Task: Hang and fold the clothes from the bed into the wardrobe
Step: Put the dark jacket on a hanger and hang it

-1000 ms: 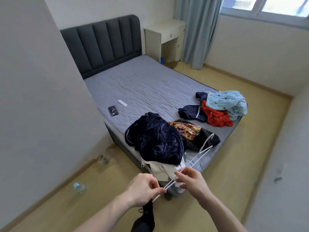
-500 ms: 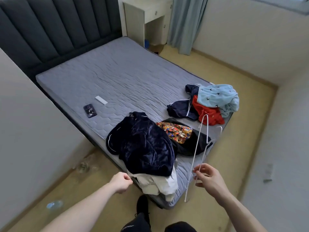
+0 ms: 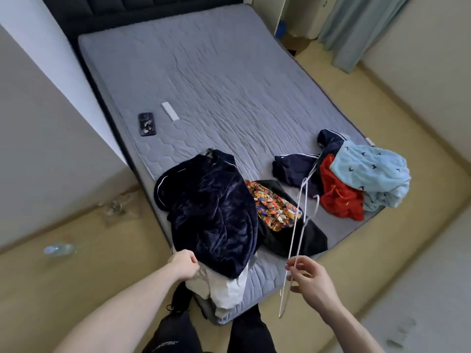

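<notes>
I stand at the foot of the bed (image 3: 229,80). A dark blue velvet garment (image 3: 216,212) lies heaped on its near corner over a white garment (image 3: 226,289). My left hand (image 3: 183,263) grips the velvet garment's near edge. My right hand (image 3: 311,278) pinches white wire hangers (image 3: 297,225), which stand nearly upright above the mattress. Beside the velvet lie a patterned orange cloth (image 3: 275,205) on a black garment (image 3: 303,238). Farther right sits a pile of a navy striped piece (image 3: 293,166), a red garment (image 3: 339,197) and a light blue one (image 3: 369,169).
A phone (image 3: 147,124) and a white remote (image 3: 170,111) lie on the mattress's left part. A plastic bottle (image 3: 59,249) and clear wrapping (image 3: 116,207) lie on the floor at left. A wall stands at left, a curtain (image 3: 356,29) at the far right.
My left hand let go of the hangers and moved forward to grip the velvet garment. My right hand kept the hangers, which swung upright. I stepped closer to the bed.
</notes>
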Available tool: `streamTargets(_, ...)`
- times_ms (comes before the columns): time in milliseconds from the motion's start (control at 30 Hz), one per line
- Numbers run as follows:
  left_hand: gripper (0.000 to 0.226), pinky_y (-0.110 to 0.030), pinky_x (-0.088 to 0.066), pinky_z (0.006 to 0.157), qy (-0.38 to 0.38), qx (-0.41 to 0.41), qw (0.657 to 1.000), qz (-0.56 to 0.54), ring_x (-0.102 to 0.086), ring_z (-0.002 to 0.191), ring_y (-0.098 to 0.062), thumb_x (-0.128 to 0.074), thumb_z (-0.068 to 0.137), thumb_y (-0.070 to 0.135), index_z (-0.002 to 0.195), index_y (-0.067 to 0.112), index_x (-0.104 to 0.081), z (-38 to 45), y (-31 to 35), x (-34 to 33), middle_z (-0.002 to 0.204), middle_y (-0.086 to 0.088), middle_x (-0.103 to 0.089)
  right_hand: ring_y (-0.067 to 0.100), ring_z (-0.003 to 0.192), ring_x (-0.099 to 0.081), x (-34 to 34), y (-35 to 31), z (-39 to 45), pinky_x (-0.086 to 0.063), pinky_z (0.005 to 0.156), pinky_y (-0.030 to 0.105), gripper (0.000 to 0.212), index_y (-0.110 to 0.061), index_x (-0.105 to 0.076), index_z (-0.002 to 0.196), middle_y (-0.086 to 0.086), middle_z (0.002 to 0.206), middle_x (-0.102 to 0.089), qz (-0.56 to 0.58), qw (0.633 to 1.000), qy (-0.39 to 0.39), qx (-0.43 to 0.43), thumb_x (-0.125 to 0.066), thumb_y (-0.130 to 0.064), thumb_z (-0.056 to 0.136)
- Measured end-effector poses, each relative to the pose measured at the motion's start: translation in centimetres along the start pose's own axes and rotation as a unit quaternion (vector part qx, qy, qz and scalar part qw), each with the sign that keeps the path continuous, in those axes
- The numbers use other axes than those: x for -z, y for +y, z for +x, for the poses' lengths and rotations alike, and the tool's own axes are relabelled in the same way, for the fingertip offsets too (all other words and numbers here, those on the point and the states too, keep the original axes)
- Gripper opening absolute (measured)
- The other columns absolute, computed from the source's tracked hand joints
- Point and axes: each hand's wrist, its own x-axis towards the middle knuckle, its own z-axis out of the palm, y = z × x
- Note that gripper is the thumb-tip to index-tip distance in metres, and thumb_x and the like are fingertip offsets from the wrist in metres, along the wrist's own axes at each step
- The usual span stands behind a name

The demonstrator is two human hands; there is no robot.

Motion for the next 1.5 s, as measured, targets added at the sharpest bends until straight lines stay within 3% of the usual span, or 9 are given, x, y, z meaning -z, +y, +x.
streamTargets(300,0.008,-0.024,-0.05,0.09,0.026,0.049,0.992,-0.113,-0.062,0.102,-0.017,-0.066,0.094,0.021,0.1,0.016,-0.069,7.8,5.8,-8.7,0.13,-0.005,-0.057,0.016,0.075,-0.071,3.6,-0.9,14.3,-0.061,0.067,0.033,0.03,-0.038,-0.072,0.085,-0.006,0.086,-0.075,-0.142,0.983,-0.112,0.044,-0.062,-0.013,0.1)
streamTargets(433,0.025,-0.033,-0.037,0.113,0.003,0.012,1.0,-0.002,-0.035,0.141,-0.025,-0.057,0.095,0.012,0.11,0.03,-0.065,12.3,6.9,-13.3,0.166,0.002,-0.014,0.015,0.074,-0.07,2.7,0.6,19.7,-0.061,0.067,0.032,0.029,-0.038,-0.071,0.089,-0.009,0.086,-0.075,-0.169,0.975,-0.129,0.061,-0.063,-0.013,0.099)
streamTargets(600,0.058,-0.052,-0.01,0.127,-0.069,-0.03,0.971,0.228,0.016,0.157,-0.033,-0.059,0.086,-0.004,0.134,0.027,-0.065,17.0,7.9,-18.4,0.169,-0.002,0.026,0.018,0.075,-0.071,1.3,4.5,23.7,-0.062,0.073,0.043,0.027,-0.038,-0.071,0.087,-0.005,0.084,-0.075,-0.171,0.974,-0.139,0.056,-0.064,-0.013,0.098)
streamTargets(767,0.056,-0.051,-0.004,0.129,-0.037,-0.028,0.976,0.215,-0.01,0.157,-0.028,-0.059,0.092,0.009,0.147,0.014,-0.046,19.0,8.1,-20.2,0.168,-0.003,-0.018,0.013,0.075,-0.073,1.1,7.9,24.1,-0.063,0.069,0.038,0.023,-0.03,-0.072,0.089,-0.007,0.084,-0.075,-0.166,0.974,-0.148,0.027,-0.064,-0.011,0.098)
streamTargets(867,0.026,-0.036,-0.033,0.118,0.08,-0.033,0.993,0.077,-0.057,0.121,-0.016,-0.065,0.09,0.015,0.106,0.033,-0.057,17.7,8.3,-18.4,0.119,0.009,-0.06,0.013,0.074,-0.075,1.7,8.6,22.4,-0.062,0.067,0.033,0.021,-0.027,-0.073,0.091,-0.008,0.085,-0.076,-0.149,0.98,-0.136,0.006,-0.063,-0.009,0.098)
streamTargets(967,0.025,-0.036,-0.049,0.076,0.162,-0.008,0.985,-0.066,-0.061,0.09,-0.022,-0.063,0.088,0.018,0.094,0.031,-0.043,15.0,8.9,-14.5,0.091,0.01,-0.06,0.016,0.071,-0.075,2.5,8.5,20.3,-0.061,0.064,0.033,0.021,-0.023,-0.073,0.091,-0.005,0.083,-0.076,-0.126,0.985,-0.116,-0.005,-0.062,-0.005,0.097)
streamTargets(1200,0.018,-0.028,-0.048,0.05,0.202,-0.112,0.895,-0.383,-0.058,0.051,-0.015,-0.078,0.079,0.028,0.077,0.023,-0.061,2.0,11.3,-0.5,0.06,-0.005,-0.067,0.017,0.06,-0.06,2.5,4.1,12.5,-0.049,0.062,0.03,0.025,-0.015,-0.058,0.086,-0.006,0.08,-0.075,-0.088,0.992,-0.092,0.022,-0.05,0.008,0.091)
streamTargets(1333,0.023,-0.038,-0.046,0.053,0.224,-0.232,0.833,-0.449,-0.055,0.055,-0.022,-0.083,0.074,0.02,0.079,0.012,-0.062,-8.0,12.0,7.4,0.06,-0.012,-0.062,0.025,0.088,-0.066,1.8,0.5,7.7,-0.045,0.078,0.035,0.024,-0.013,-0.054,0.08,-0.001,0.079,-0.07,-0.048,0.995,-0.071,0.058,-0.056,0.009,0.089)
streamTargets(1500,0.026,-0.035,-0.057,0.075,0.234,-0.32,0.82,-0.413,-0.067,0.077,-0.018,-0.088,0.076,0.023,0.086,0.008,-0.07,-19.5,11.3,14.0,0.08,-0.01,-0.071,0.007,0.09,-0.07,0.1,-3.4,3.2,-0.053,0.086,0.035,0.021,-0.016,-0.059,0.084,-0.012,0.093,-0.077,-0.026,0.989,-0.048,0.137,-0.078,-0.007,0.086)
